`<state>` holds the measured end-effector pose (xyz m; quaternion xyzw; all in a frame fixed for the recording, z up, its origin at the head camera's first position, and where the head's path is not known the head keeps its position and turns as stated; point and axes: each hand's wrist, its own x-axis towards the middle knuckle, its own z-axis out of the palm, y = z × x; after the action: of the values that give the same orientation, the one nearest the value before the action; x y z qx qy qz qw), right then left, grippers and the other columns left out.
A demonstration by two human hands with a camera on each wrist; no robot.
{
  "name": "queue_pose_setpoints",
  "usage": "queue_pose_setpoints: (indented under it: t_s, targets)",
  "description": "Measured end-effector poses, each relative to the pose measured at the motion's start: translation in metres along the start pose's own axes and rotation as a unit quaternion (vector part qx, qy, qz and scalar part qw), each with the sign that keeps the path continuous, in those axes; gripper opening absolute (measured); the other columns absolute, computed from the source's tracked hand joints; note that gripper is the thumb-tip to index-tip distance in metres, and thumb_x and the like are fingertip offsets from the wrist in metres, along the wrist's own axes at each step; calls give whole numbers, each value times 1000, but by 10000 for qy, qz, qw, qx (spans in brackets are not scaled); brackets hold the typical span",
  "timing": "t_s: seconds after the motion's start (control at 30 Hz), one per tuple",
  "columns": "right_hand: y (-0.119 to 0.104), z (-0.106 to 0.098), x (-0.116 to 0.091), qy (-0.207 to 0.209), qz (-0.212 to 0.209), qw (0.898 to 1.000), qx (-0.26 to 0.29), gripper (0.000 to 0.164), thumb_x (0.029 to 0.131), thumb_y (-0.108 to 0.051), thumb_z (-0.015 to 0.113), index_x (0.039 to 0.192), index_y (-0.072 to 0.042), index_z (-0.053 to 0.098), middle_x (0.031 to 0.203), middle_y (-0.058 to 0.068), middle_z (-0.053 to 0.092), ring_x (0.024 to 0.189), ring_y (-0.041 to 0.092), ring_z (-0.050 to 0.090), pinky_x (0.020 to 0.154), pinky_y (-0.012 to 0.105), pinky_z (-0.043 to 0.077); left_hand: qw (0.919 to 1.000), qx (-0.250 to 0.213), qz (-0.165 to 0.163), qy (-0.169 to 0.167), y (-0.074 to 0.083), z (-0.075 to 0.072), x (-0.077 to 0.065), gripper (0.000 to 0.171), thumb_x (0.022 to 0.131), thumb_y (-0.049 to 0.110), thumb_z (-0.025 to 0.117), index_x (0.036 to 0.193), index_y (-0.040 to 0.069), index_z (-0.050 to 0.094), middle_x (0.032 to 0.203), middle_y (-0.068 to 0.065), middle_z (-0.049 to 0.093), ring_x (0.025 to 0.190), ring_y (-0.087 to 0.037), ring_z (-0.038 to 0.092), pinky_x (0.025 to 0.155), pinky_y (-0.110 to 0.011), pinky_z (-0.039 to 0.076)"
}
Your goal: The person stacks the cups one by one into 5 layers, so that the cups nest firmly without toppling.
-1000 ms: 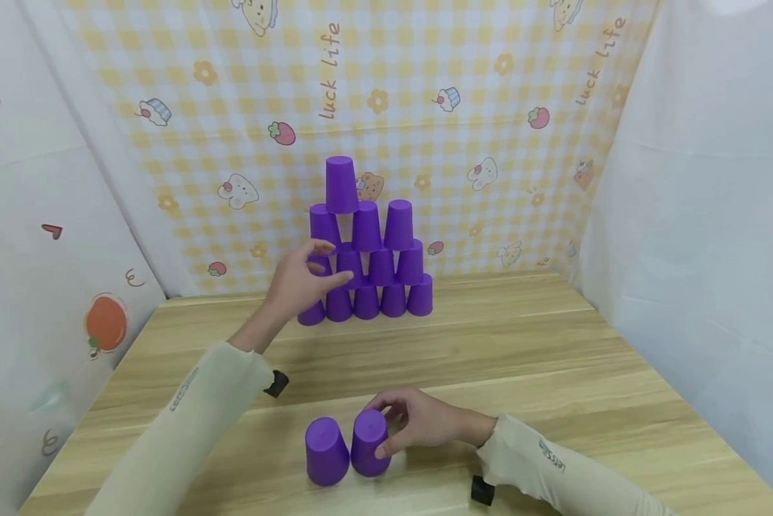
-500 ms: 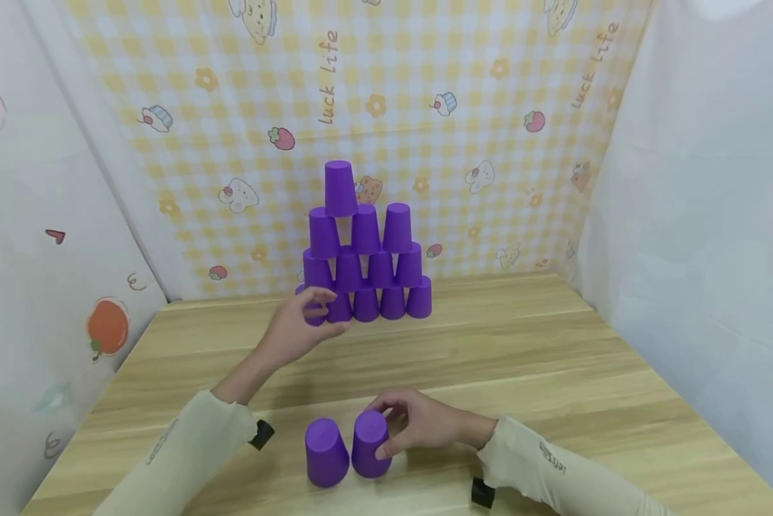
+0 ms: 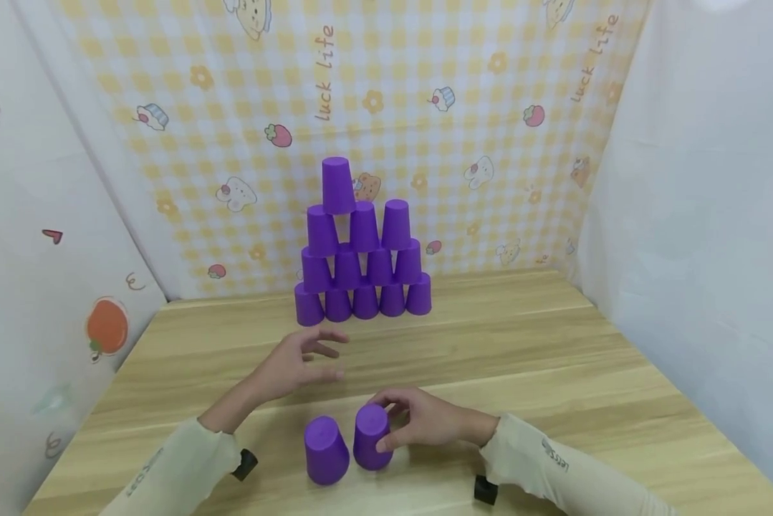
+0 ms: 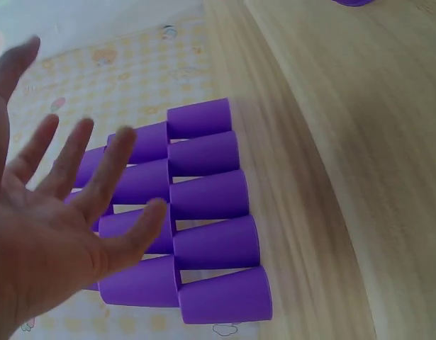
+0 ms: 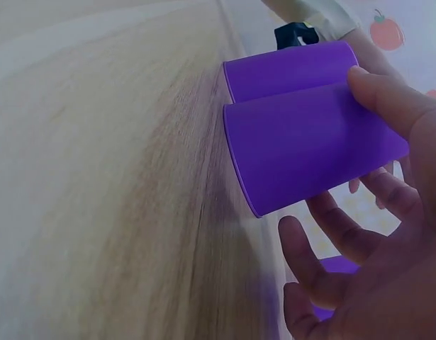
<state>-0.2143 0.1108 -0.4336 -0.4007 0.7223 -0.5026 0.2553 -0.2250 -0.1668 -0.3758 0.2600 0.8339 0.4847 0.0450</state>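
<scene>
My right hand (image 3: 428, 419) pinches an upside-down purple cup (image 3: 372, 437) between thumb and fingers near the front of the table. Just left of it stands a second upside-down purple cup (image 3: 326, 451), a narrow gap apart. In the right wrist view the held cup (image 5: 310, 149) overlaps the other one (image 5: 288, 71) behind it. My left hand (image 3: 296, 365) hovers with loosely spread fingers, holding nothing, between these cups and a pyramid of purple cups (image 3: 365, 301). One cup (image 3: 338, 186) tops the pyramid, over the left two of a row of three.
The wooden table (image 3: 489, 373) carries everything. A yellow checked cloth (image 3: 425, 93) hangs close behind the pyramid. White cloths flank the table, one at the left (image 3: 31, 186) and one at the right (image 3: 695, 215).
My left hand has drawn back from the pyramid toward the front, its fingers spreading. The cup in my right hand has shifted slightly away from its neighbour, widening the gap.
</scene>
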Motion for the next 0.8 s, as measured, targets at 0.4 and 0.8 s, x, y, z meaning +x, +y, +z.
queue_pose_setpoints:
  t_s: [0.4, 0.8]
  targets:
    - [2, -5, -5, 227, 37, 9991, -365, 44, 85, -20, 78, 126, -17, 62, 119, -9, 64, 113, 15, 59, 99, 33, 46, 9718, -217, 1043, -2105, -21, 1, -11, 75, 80, 63, 70, 133, 11, 58, 129, 2, 63, 110, -20, 64, 91, -56, 48]
    - [4, -8, -8, 268, 71, 9988, -407, 45, 86, -20, 78, 128, -19, 61, 119, -9, 64, 113, 14, 58, 100, 34, 45, 9485, -415, 799, -3038, -27, -4, -18, 71, 70, 36, 90, 132, 18, 60, 130, 1, 63, 115, -23, 60, 88, -41, 50]
